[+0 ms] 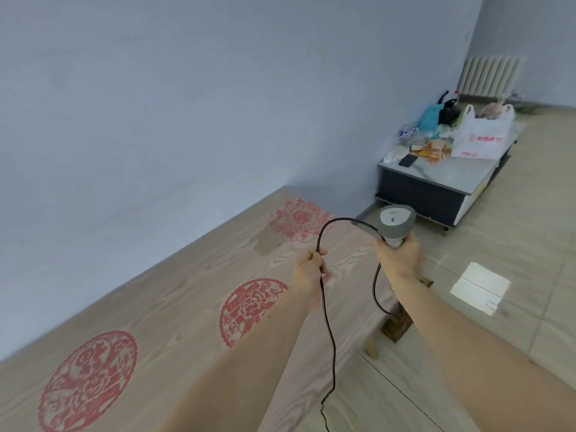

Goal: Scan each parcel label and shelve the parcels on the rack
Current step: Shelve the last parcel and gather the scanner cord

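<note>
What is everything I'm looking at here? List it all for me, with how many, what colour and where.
barcode scanner: one, grey, held up over the table's right edge
cable: one, black, loops from the scanner through the left hand and hangs down
wooden table: one, pale wood grain, lower left, along the wall
paper-cut decorations: three, red, round, flat on the table top
low cabinet: one, dark front with a light top, by the wall on the right
plastic bag: one, white with red print, on the cabinet
phone: one, black, on the cabinet
radiator: one, white, far wall
left hand: grips the cable
right hand: grips the scanner's handle
</note>
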The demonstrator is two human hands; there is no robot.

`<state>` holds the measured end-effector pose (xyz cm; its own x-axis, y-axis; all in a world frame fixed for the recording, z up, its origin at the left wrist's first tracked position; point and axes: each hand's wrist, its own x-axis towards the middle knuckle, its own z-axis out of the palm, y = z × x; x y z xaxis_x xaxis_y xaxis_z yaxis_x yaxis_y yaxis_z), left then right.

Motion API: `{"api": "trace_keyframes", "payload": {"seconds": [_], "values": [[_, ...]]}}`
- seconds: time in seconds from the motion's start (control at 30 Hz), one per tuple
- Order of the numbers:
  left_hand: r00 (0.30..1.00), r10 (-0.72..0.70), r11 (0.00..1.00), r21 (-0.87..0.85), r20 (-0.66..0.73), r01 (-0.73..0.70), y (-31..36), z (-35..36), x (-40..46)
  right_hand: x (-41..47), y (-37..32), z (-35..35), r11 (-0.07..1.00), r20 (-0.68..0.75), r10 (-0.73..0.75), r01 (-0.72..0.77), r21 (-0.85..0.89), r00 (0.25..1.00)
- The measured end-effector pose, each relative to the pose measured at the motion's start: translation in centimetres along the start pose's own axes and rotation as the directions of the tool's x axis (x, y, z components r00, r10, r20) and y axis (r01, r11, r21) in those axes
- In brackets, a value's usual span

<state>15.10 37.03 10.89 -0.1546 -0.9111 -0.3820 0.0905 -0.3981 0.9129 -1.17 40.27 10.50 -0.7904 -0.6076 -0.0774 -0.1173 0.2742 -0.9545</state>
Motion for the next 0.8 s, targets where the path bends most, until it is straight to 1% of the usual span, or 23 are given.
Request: {"api": "trace_keyframes", "payload": {"seconds": [0.1, 0.2, 0.33, 0.57, 0.67, 0.8], "values": [[0.996, -0.029, 0.999, 0.045, 0.086, 0.025, -1.0, 2.7, 1.7, 2.0, 0.9, -1.1, 1.000, -0.055, 0.023, -0.023, -0.003, 0.998], [0.986, -0.033, 0.991, 0.132, 0.163, 0.012, -2.0, 5.3, 3.5, 4.2, 1.6, -1.9, 0.998, -0.100, 0.059, -0.059, 0.000, 0.993], [0.975, -0.038, 0.972, 0.236, 0.220, -0.016, -2.9, 8.8, 6.4, 7.7, 2.6, -3.2, 0.995, -0.164, 0.096, -0.100, -0.012, 0.982], [0.973, -0.070, 0.958, 0.286, 0.218, 0.005, -4.7, 17.9, 13.0, 17.8, 4.4, -5.7, 0.986, -0.190, 0.153, -0.164, -0.039, 0.970], [0.972, -0.093, 0.958, 0.284, 0.214, 0.029, -5.5, 22.9, 15.9, 23.2, 5.1, -6.8, 0.983, -0.172, 0.162, -0.175, -0.063, 0.972], [0.976, -0.140, 0.951, 0.298, 0.164, 0.086, -6.5, 28.7, 19.3, 29.8, 6.6, -8.1, 0.974, -0.120, 0.170, -0.185, -0.128, 0.978]]}}
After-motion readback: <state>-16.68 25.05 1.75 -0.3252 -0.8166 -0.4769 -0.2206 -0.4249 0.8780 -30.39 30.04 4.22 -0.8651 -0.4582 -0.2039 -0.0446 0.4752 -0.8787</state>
